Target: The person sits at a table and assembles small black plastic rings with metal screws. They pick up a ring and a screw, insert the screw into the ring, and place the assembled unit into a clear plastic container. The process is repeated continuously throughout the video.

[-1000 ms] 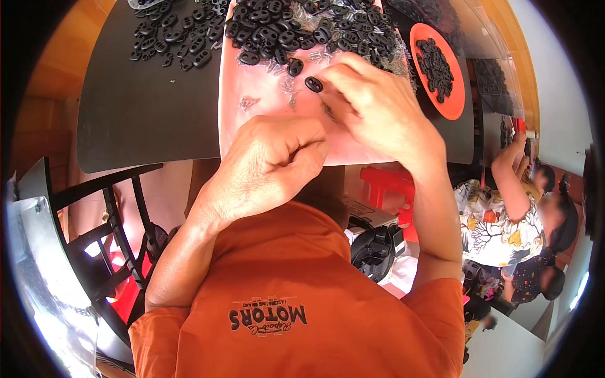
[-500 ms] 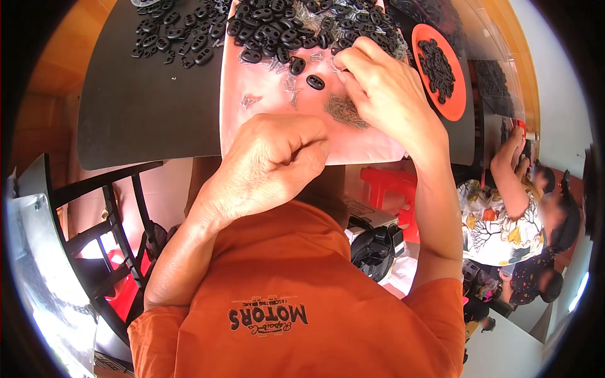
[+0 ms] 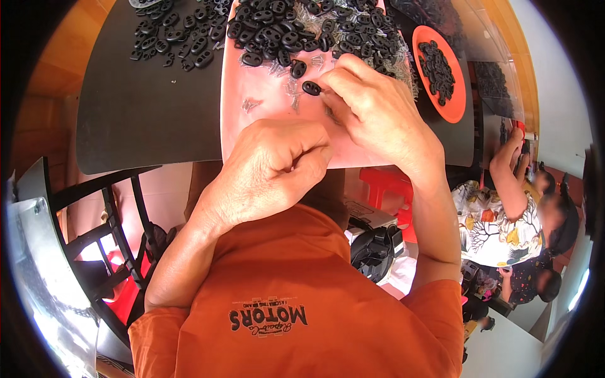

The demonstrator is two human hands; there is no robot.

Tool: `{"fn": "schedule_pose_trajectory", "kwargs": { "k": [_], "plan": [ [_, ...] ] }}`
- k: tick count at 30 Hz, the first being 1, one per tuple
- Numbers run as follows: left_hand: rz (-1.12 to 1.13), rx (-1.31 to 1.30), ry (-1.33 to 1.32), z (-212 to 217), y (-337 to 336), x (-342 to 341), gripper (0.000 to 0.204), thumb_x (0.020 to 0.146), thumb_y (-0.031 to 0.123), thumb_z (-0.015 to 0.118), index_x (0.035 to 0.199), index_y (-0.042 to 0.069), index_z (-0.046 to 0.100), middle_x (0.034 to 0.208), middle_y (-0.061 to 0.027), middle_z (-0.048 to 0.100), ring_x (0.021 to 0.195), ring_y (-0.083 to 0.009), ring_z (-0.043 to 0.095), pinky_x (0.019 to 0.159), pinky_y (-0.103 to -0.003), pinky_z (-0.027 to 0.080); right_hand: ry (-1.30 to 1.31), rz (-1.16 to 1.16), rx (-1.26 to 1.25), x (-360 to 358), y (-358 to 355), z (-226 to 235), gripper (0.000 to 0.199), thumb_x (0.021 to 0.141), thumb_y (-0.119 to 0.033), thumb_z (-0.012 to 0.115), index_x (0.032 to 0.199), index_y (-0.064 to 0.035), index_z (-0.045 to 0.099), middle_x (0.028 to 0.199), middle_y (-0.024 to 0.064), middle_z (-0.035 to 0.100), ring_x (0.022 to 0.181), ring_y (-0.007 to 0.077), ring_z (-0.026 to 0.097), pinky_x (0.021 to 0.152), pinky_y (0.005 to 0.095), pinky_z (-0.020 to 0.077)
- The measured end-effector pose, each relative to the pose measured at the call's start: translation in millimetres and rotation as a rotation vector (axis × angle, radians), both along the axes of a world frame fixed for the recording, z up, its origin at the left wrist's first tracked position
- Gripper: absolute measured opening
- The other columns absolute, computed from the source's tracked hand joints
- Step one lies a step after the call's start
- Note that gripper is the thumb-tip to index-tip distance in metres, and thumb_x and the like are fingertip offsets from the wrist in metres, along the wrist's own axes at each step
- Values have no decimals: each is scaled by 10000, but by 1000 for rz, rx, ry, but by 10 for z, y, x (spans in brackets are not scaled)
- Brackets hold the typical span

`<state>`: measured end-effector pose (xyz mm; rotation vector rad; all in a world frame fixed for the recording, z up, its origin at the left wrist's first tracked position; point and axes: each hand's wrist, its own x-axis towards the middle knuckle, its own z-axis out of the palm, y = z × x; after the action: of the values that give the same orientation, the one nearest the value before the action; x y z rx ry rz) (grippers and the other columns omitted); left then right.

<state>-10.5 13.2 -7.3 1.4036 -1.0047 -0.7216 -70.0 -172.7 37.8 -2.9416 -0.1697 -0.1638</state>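
A black oval cord-lock piece with two holes (image 3: 311, 88) sits tilted at the fingertips of my right hand (image 3: 381, 116), pinched over the pink tray (image 3: 234, 116). Closer to me, my left hand (image 3: 271, 167) is curled into a fist with thumb against the bent forefinger; whatever it holds is hidden. Small metal springs (image 3: 252, 104) lie scattered on the tray. A large heap of similar black cord-lock pieces (image 3: 271, 31) covers the tray's far part, mixed with springs. Another cluster of springs is mostly covered by my right hand.
More black pieces (image 3: 183, 34) are spread on the dark table (image 3: 126, 120) left of the tray. An orange plate (image 3: 458, 104) at the right holds small black parts. A black chair (image 3: 94, 233) and a red stool (image 3: 387, 183) stand below the table edge. Other people sit at the far right.
My right hand has shifted nearer, and its fingertips have taken hold of the cord-lock piece that lay loose on the tray. The left fist has barely moved.
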Motion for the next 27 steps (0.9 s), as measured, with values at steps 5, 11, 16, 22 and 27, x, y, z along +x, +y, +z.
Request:
{"fn": "schedule_pose_trajectory", "kwargs": {
  "k": [5,11,16,22,27],
  "plan": [
    [16,-5,10,13,-6,-20,175,882,23,511,717,-14,557,630,-27,505,546,-90,503,491,-260,388,-53,-49,-9,107,-88,-44,152,863,-95,616,1014,-88,602,923,72,561,758,334,612,603,430,483],
    [34,-37,-17,-8,-3,-22,150,867,16,524,727,-20,563,627,-29,496,532,-90,496,480,-263,385,-15,-55,-142,196,-138,-76,168,881,-116,595,1047,-83,593,918,86,566,771,344,614,619,447,483],
    [47,-6,8,24,-17,-25,123,821,52,564,715,-3,532,643,-139,514,616,-304,497,576,-393,405,41,-41,-159,124,-138,-2,81,794,-13,564,869,16,554,916,155,583,754,375,638,631,464,502],
    [46,22,0,34,-40,-20,133,817,55,567,707,-6,524,636,-146,511,609,-314,496,571,-402,402,-3,-46,-111,141,-95,-14,77,792,-15,571,862,19,566,889,157,587,749,367,643,625,461,505],
    [76,-5,-23,34,-60,-30,144,815,57,572,698,-3,514,627,-153,507,598,-326,495,568,-409,403,-28,-37,-175,200,-105,-81,130,847,-74,606,972,-54,580,863,106,552,731,343,616,592,451,477]
  ]
}}
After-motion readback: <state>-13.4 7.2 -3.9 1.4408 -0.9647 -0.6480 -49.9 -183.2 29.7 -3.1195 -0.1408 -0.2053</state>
